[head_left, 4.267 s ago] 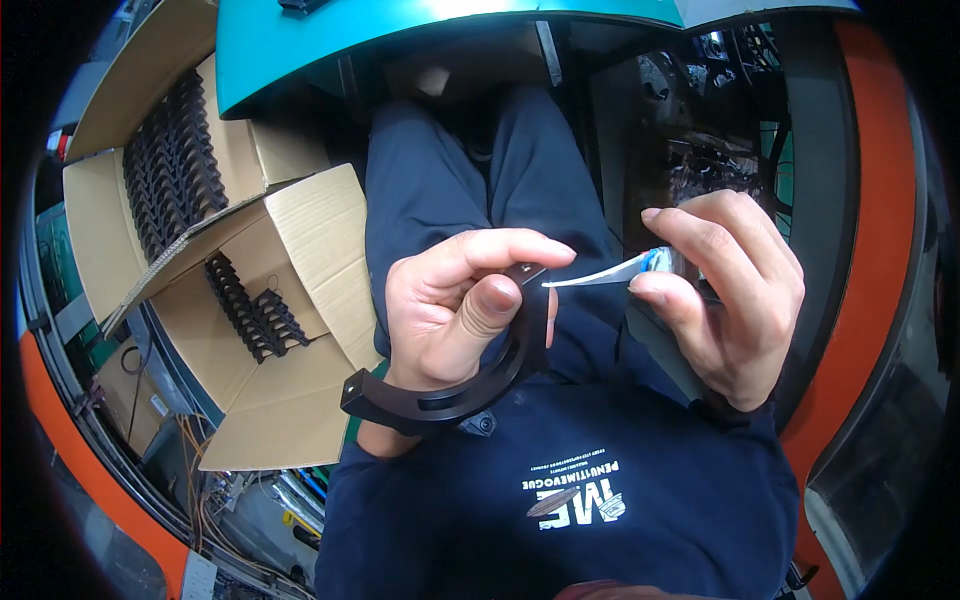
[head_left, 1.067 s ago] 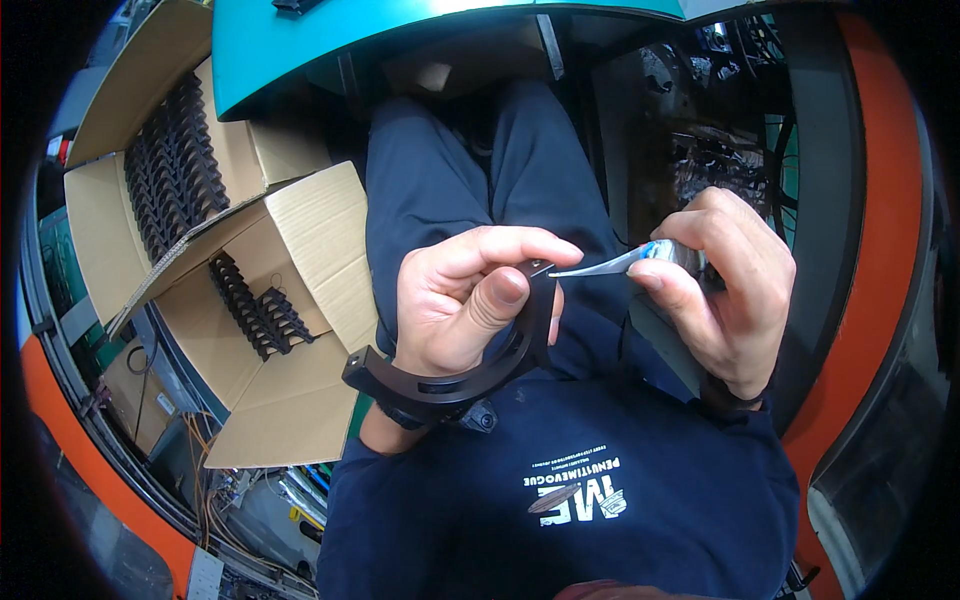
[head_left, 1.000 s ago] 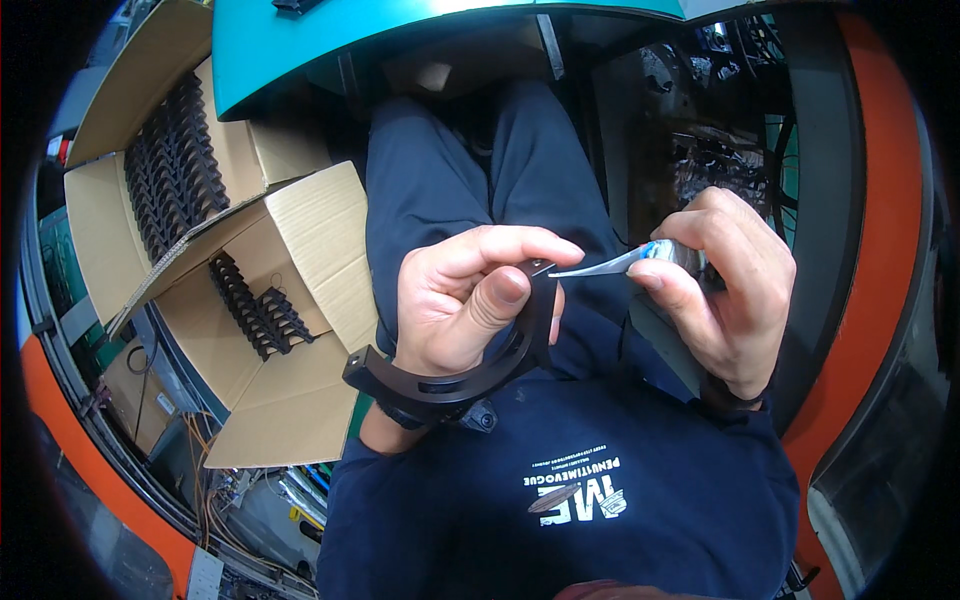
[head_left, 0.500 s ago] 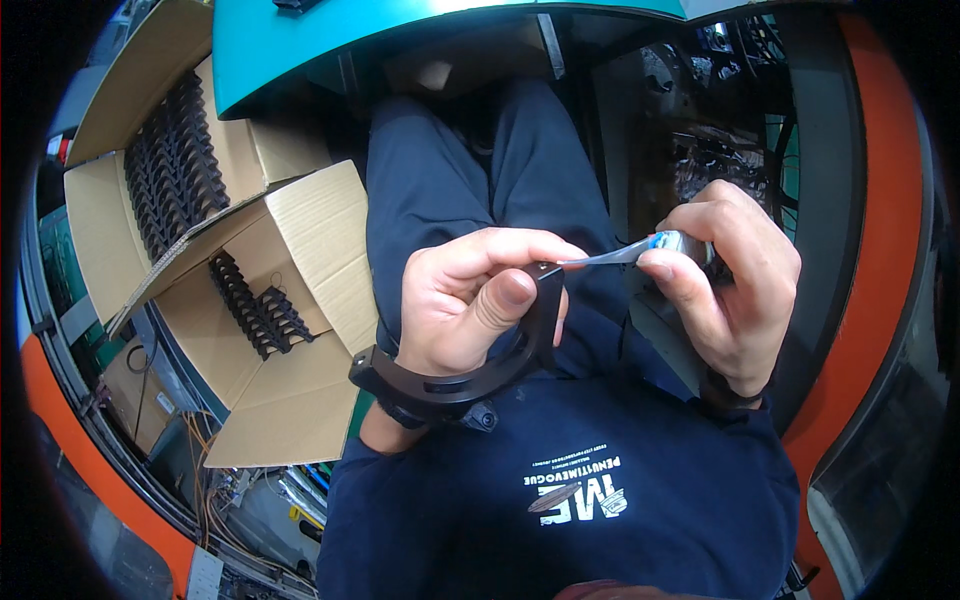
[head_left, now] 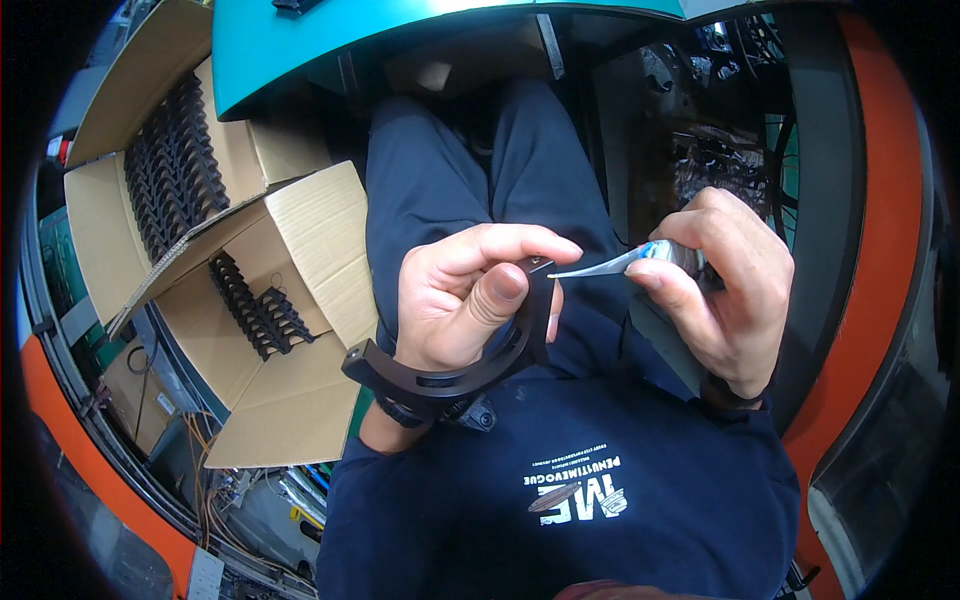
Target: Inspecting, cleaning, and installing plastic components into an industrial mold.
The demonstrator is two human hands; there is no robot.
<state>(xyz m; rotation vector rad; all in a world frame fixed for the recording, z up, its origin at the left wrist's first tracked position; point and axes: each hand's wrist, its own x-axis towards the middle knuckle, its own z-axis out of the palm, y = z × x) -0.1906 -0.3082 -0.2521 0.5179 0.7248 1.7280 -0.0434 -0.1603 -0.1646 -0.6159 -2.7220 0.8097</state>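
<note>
My left hand (head_left: 455,295) is closed round one end of a black, C-shaped plastic part (head_left: 440,380), held above my lap. The part curves under my wrist to its other end at the left, and a small hole shows in the gripped end. My right hand (head_left: 730,290) pinches a slim, pointed knife blade (head_left: 605,266) by its wrapped grip (head_left: 668,256), which is whitish with a bit of blue. The blade points left, its tip at the edge of the part's gripped end, close to my left fingertips. Whether the tip touches is hard to tell.
At the left stand two open cardboard boxes: the far one (head_left: 95,215) holds rows of black parts (head_left: 175,150), the nearer one (head_left: 260,415) a smaller stack (head_left: 258,310). A turquoise surface (head_left: 400,40) lies ahead. Orange frame edges (head_left: 868,250) curve along the right.
The blade's tip has slid a little left and down, from the top of the part's end to its side edge. The part's far end has shifted slightly left and up.
</note>
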